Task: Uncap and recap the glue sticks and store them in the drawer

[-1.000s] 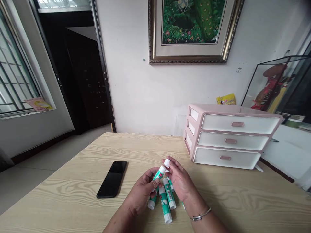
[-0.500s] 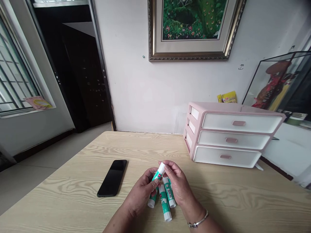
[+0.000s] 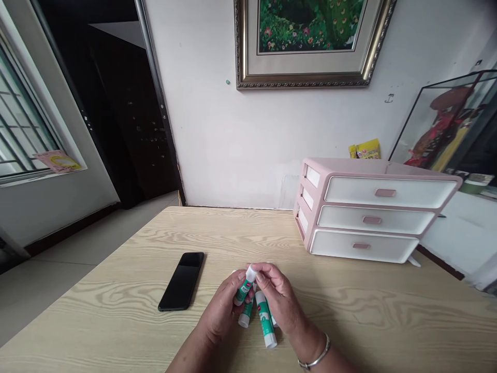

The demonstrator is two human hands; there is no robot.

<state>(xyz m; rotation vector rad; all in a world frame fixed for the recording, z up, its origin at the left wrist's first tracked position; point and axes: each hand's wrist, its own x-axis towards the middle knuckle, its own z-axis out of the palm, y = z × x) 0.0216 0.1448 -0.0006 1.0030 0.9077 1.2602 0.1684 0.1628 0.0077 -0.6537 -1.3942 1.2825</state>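
Observation:
A green-and-white glue stick (image 3: 244, 291) is tilted up in my left hand (image 3: 219, 308), whose fingers wrap round its body. My right hand (image 3: 285, 305) has its thumb and fingertips closed at the white cap (image 3: 251, 273) on the upper end. Below the hands, a second glue stick (image 3: 266, 321) lies on the table with its white end towards me. To its left, another glue stick (image 3: 245, 317) is partly covered by my left hand. One more glue stick (image 3: 275, 322) shows only its end beside my right hand, which hides the rest.
A black phone (image 3: 181, 281) lies on the wooden table (image 3: 128, 295) left of my hands. Behind them to the right stands a pink-and-white drawer unit (image 3: 373, 216), with a yellow packet (image 3: 367, 149) at its back edge. The wall is beyond the table's far edge.
The held glue stick and both hands have shifted slightly left and lower. My right hand now covers more of the right-hand glue stick on the table. The camera view has shifted slightly.

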